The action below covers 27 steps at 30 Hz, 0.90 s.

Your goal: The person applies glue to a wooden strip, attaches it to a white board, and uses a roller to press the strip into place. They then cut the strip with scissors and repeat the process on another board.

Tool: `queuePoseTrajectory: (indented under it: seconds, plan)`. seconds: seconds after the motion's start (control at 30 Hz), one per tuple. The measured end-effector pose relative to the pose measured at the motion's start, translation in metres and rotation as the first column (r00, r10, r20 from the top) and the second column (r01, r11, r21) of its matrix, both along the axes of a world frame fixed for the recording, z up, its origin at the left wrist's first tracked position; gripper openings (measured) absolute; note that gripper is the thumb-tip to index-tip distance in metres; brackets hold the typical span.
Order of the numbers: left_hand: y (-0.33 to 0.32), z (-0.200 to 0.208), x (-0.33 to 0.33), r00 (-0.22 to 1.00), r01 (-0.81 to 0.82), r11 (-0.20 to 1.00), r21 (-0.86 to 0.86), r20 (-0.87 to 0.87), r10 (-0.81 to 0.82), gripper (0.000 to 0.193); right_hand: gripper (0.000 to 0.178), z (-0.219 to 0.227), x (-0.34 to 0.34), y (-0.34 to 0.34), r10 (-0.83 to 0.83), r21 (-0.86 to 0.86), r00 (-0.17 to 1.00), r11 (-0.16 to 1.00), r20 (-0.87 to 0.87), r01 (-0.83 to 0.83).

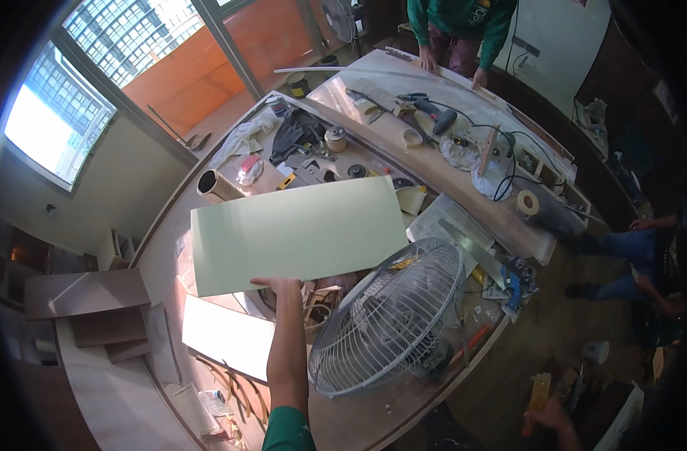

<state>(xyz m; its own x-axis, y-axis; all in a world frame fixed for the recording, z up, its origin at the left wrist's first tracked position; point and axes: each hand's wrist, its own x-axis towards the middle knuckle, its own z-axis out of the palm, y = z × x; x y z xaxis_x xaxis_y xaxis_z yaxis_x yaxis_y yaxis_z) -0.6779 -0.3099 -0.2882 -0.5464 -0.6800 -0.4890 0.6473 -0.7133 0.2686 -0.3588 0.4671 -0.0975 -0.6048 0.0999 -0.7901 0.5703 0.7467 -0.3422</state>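
Fan (388, 323) blocks way R of L hand (279, 285); room to pass o/ tabletop (339, 421) on near side.

The panel (298, 237) is a flat, rectangular, plain pale green board, held on a slant over the bench (351, 421), its broad face to the camera and its left end toward the bench's left edge. The yellow tool (540, 391), narrow with a reddish lower end, is held nearly upright, out beyond the bench's right edge.
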Motion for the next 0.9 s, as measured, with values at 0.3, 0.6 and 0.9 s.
queuePoseTrajectory:
  seconds: [0.3, 0.6, 0.9]
  plan:
    - [0.001, -0.084, -0.015, 0.998, 0.047, 0.999, 0.013, 0.037, -0.047, 0.106, 0.016, -0.006, 0.018, -0.007, -0.102, -0.105, 0.980, 0.987, 0.172, 0.121]
    - [0.019, -0.178, -0.034, 0.940, 0.198, 0.978, 0.064, 0.272, -0.208, 0.100, 0.018, 0.018, 0.010, -0.039, -0.241, -0.420, 0.970, 0.876, 0.040, 0.235]
    - [-0.016, -0.147, 0.008, 0.482, 0.696, 0.652, 0.301, 0.477, -0.735, 0.127, 0.011, -0.015, -0.015, -0.028, -0.241, -0.299, 0.967, 0.920, 0.080, 0.254]
